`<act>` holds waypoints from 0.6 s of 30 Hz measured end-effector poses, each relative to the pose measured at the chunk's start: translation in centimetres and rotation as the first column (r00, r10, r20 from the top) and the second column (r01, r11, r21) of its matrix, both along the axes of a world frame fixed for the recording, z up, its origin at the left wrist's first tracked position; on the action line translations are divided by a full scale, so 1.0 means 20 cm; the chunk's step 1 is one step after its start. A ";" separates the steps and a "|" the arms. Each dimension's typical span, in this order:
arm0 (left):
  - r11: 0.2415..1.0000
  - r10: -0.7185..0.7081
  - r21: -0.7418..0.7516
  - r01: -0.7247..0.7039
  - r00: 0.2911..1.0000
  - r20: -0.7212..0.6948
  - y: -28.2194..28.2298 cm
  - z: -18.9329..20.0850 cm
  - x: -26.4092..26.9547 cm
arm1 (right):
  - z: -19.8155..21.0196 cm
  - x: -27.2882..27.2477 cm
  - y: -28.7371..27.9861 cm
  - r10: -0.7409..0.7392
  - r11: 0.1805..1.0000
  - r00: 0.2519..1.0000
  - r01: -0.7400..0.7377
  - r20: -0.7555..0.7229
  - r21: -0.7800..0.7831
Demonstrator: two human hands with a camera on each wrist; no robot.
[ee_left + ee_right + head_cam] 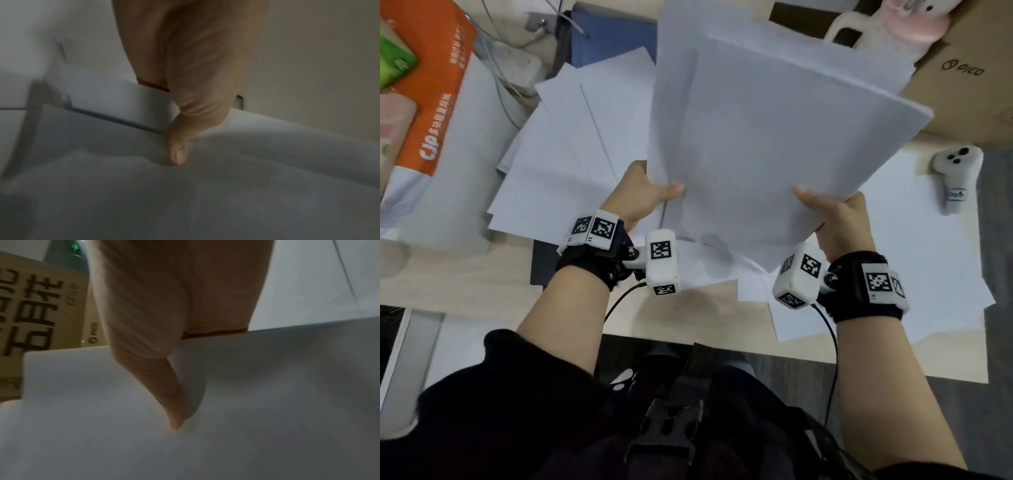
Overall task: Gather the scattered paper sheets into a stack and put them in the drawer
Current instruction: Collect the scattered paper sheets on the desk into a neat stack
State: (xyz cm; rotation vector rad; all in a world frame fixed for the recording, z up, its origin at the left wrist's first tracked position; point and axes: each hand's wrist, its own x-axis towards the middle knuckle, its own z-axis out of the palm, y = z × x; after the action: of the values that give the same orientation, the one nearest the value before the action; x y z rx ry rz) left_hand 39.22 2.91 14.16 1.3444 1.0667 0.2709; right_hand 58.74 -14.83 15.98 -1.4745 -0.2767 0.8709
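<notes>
We hold a bunch of white paper sheets up over the desk.

At 9 o'clock, loose white sheets (pixel 558 150) lie spread on the pale wooden desk (pixel 465 270). Our left hand (pixel 640 195) pinches the held white paper bunch (pixel 767 144) at its near edge, thumb on top. Our right hand (pixel 839 219) pinches it the same way at 3 o'clock. More white sheets (pixel 914 260) lie below. We should tap the edges even and grip firmly so no sheet slips. We see no drawer.
</notes>
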 end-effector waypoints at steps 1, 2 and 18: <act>0.999 0.025 0.026 -0.026 1.000 0.017 0.00 0.02 -0.01 | 0.03 -0.02 -0.01 -0.009 1.000 1.000 0.009 0.026 0.018; 0.998 0.054 0.042 -0.055 0.998 0.043 -0.01 0.04 -0.01 | 0.05 -0.03 -0.02 -0.025 0.999 0.998 0.023 0.050 0.033; 0.996 -0.085 0.016 0.085 0.914 0.396 -0.27 0.20 -0.09 | 0.17 -0.28 -0.20 -0.126 0.986 0.967 0.096 0.221 0.140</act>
State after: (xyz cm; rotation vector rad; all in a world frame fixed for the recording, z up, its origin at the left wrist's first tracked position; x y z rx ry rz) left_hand 37.52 -2.43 18.21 1.2627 0.6652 0.4568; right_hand 53.11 -18.76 19.31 -1.4564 -0.4100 0.5820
